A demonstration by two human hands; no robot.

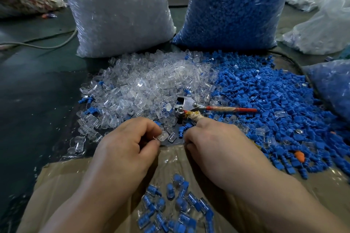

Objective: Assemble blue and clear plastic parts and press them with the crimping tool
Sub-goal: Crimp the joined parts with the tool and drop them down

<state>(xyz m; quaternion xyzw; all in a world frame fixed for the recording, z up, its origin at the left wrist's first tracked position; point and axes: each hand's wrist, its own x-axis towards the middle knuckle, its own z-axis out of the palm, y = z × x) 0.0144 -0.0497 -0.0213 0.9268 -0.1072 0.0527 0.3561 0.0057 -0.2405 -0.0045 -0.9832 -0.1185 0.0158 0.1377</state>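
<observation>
Left hand (130,138) pinching a clear part (163,136) just below the crimping tool (187,105), right hand (214,142) curled round its wrapped handle, clear pile (144,81) left of it, blue pile (265,91) right (joined pieces (176,206) well below)

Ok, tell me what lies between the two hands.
Head view: a loose clear part and a blue part lie between left hand and right hand.
</observation>
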